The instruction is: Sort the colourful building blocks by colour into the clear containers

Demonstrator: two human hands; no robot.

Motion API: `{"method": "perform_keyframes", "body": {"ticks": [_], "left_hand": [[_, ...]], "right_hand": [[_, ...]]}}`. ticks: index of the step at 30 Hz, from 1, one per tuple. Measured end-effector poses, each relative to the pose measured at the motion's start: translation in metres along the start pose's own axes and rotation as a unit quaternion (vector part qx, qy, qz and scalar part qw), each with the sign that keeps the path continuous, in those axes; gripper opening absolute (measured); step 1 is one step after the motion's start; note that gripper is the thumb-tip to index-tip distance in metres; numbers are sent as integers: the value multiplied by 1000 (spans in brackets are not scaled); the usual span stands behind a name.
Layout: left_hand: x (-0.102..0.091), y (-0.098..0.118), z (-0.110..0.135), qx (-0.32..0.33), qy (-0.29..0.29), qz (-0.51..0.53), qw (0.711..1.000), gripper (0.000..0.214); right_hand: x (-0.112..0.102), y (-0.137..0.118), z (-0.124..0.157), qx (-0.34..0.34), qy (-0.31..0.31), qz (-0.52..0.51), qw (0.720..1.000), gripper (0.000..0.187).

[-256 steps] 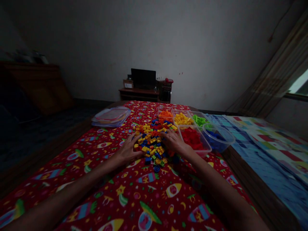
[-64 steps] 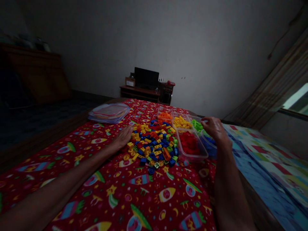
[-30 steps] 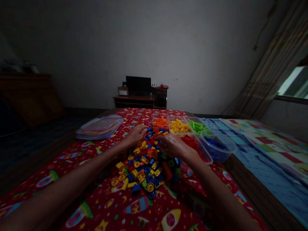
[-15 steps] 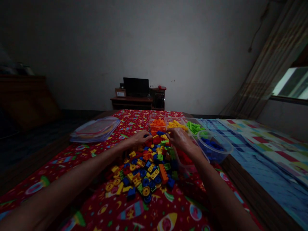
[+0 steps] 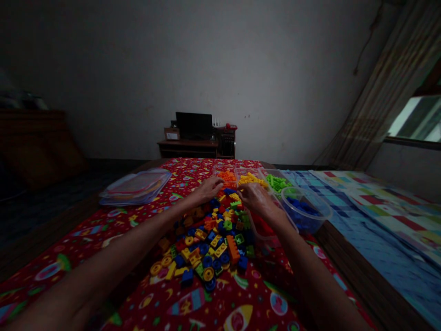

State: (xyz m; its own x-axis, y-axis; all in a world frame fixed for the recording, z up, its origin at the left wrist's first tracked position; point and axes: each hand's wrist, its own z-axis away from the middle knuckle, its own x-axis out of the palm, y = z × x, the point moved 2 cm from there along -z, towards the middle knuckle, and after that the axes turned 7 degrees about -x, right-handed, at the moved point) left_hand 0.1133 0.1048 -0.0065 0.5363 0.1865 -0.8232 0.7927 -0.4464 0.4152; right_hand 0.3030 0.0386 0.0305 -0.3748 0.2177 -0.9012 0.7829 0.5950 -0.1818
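A heap of toy building blocks (image 5: 213,243) in yellow, blue, orange, green and red lies on the red patterned cloth (image 5: 151,303). My left hand (image 5: 210,187) is at the heap's far left edge, beside the container of orange blocks (image 5: 226,177). Its fingers are pinched together, and what they hold is too small to make out. Over the heap's far right side, my right hand (image 5: 254,195) has its fingers curled down, close to the container of yellow blocks (image 5: 252,178). Its fingertips are partly hidden, so any block in them does not show.
Right of the heap stand a clear container of red blocks (image 5: 263,225), one of green blocks (image 5: 278,183) and a round tub (image 5: 325,216) with blue blocks. Stacked plastic lids (image 5: 136,186) lie on the left. A desk with a monitor (image 5: 194,125) stands by the wall.
My left hand has moved a little forward and right, from the heap's edge toward the orange container. My right hand stays nearly in place.
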Motion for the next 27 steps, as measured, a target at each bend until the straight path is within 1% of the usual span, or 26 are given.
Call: {"method": "perform_keyframes", "body": {"ticks": [2, 4, 6, 8, 11, 13, 15, 17, 18, 20, 23, 25, 27], "left_hand": [[17, 3, -8, 22, -52, -21, 998, 33], [31, 8, -12, 40, -89, -27, 995, 29], [39, 13, -12, 51, -107, -32, 992, 27], [40, 17, -7, 62, -119, -36, 990, 27], [32, 19, 6, 104, -121, -24, 987, 27], [22, 17, 17, 121, -102, -2, 987, 26], [12, 14, 30, 102, -79, 19, 992, 24], [2, 13, 42, 71, -70, 35, 994, 22], [-1, 13, 48, 58, -69, 41, 995, 22], [-6, 17, 58, 41, -67, 41, 996, 22], [-9, 22, 67, 23, -54, 23, 998, 22], [-10, 24, 70, 8, -45, 19, 999, 21], [-12, 23, 70, -8, -38, 25, 999, 21]], "right_hand": [[0, -1, 0, -4, -2, 3, 1000, 21], [-1, -1, 0, -5, -6, 3, 1000, 22], [-1, -1, 0, -6, -10, 3, 1000, 23], [-2, -2, 0, -6, -14, 5, 1000, 23], [-3, -2, 0, -8, -11, 7, 1000, 23], [-3, -2, 0, -8, -7, 9, 1000, 25], [-2, -1, 0, -5, -8, 13, 1000, 25], [1, -2, 1, -6, -19, 11, 1000, 24], [3, -2, 2, -14, -26, 6, 1000, 24], [8, -7, 3, -51, -46, -17, 997, 26], [16, -17, 5, -121, -103, -47, 986, 33], [23, -23, 6, -134, -148, -33, 979, 32], [29, -26, 6, -130, -165, -5, 978, 29]]}}
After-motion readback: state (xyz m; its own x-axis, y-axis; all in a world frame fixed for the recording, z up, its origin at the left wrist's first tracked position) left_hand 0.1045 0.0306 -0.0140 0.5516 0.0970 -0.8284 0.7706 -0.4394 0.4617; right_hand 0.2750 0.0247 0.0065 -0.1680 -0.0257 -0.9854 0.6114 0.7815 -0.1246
